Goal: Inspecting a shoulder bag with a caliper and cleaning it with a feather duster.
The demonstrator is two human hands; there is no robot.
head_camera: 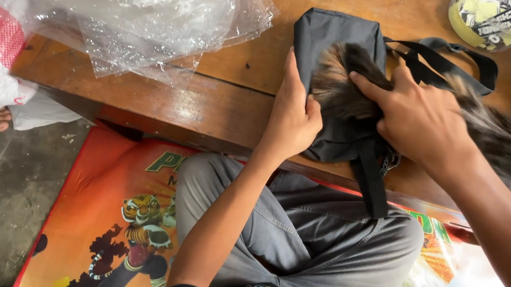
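From the head camera, a dark grey bag [336,55] lies at the near edge of a wooden table [228,104], its black straps [451,57] trailing toward the far right corner. The left hand [293,119] rises from below with the forearm nearly upright; its fingers are closed on the bag's left side, the thumb pressed against the fabric. The right hand [422,123] reaches in from the right, forearm slanting down across the table edge, palm down, fingers curled onto a brown and grey fur piece [342,86] lying on the bag; whether it truly clamps the fur I cannot tell. Crumpled clear plastic wrap [136,3] sits at the far left corner.
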